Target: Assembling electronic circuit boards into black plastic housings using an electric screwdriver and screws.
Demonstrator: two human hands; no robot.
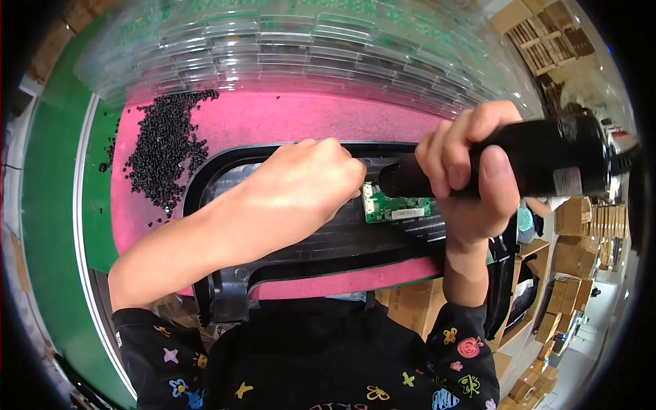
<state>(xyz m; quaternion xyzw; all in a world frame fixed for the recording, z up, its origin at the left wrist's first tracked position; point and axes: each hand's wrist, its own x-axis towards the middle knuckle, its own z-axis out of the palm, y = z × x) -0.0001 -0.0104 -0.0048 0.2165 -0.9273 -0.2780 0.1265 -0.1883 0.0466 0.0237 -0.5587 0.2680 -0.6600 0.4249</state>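
My right hand (471,160) is wrapped round a black electric screwdriver (547,157), tilted with its cord end to the right. The screwdriver's front end reaches over the upper left part of a green circuit board (400,210); I cannot tell whether the bit touches it. The board has white connectors along its left edge and lies in a large black plastic housing (321,256). My left hand (307,174) is closed just left of the board, back of the hand up. Its fingertips are hidden, and so is anything they pinch.
A pink mat (321,113) under the housing bears a heap of small black screws (167,147) on the left. Stacked clear plastic trays (301,48) with green boards stand along the far side. A green tabletop (51,198) lies left; cardboard boxes (570,294) stand at right.
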